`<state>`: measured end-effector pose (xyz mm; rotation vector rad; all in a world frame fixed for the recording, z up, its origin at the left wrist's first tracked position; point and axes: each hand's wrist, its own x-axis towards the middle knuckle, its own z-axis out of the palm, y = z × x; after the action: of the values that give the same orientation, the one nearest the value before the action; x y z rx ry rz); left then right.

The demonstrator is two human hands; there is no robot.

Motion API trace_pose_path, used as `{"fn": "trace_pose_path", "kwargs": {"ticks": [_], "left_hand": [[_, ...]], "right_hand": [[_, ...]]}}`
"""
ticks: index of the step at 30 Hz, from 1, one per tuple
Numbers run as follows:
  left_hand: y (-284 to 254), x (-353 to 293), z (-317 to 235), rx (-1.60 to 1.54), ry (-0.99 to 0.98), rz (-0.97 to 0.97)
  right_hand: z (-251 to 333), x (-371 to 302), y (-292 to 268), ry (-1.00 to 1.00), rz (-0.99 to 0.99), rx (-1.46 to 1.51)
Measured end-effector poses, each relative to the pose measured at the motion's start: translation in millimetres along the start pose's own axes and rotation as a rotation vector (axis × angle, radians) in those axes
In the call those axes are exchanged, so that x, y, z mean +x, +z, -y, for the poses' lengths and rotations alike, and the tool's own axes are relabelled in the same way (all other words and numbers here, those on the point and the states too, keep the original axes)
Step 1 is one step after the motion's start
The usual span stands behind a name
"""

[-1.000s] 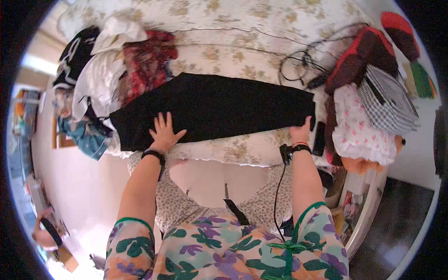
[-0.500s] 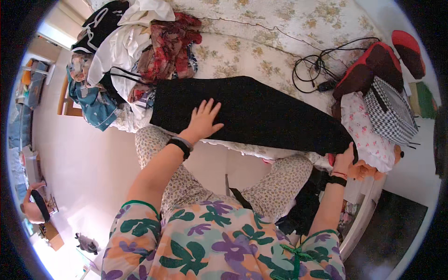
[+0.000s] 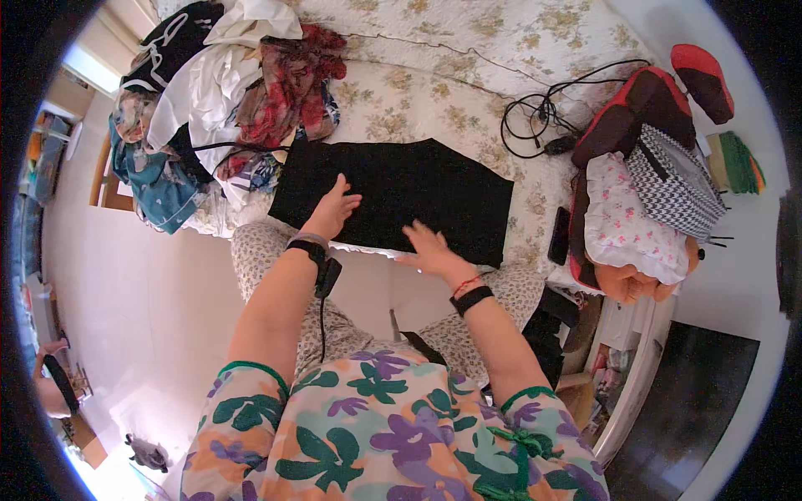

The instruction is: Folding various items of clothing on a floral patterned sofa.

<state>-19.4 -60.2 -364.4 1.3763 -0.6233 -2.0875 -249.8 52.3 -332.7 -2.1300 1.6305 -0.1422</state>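
A pair of black trousers (image 3: 409, 188), folded into a short, wide shape, lies flat on the flowered bed cover in front of my knees. My left hand (image 3: 334, 209) is over the left part of the cloth, turned on its side with its fingers stretched out. Near the front edge, right of the middle, my right hand (image 3: 434, 249) has its fingers apart and slightly smeared by motion. Neither hand grips anything. Whether the right one touches the cloth, I cannot tell.
A heap of loose clothes (image 3: 225, 100) lies at the left. To the right are a black cable (image 3: 535, 125), a dark phone (image 3: 560, 236), a flowered pillow (image 3: 626, 221), a houndstooth bag (image 3: 677, 188) and red-and-brown cushions (image 3: 643, 113).
The long right end of the trousers has been folded over to the left, uncovering the bed cover and phone. My right hand has let go and moved left; my left hand shifted slightly left.
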Motion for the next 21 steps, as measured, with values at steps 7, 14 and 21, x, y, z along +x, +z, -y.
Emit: {"fn": "trace_pose_path", "kwargs": {"ticks": [7, 14, 21], "left_hand": [[4.4, 9.3, 11.1, 0.352, 0.158, -0.385], [89.9, -4.3, 12.0, 1.668, 1.008, -0.159], [75.7, 25.1, 16.4, 1.794, 0.803, -0.077]], "right_hand": [[-33.5, 24.1, -11.2, 0.083, -0.333, 0.127], [-93.0, 38.4, -22.0, 0.52, -0.293, -0.174], [-130.6, 34.8, -1.5, 0.65, -0.318, -0.264]]}}
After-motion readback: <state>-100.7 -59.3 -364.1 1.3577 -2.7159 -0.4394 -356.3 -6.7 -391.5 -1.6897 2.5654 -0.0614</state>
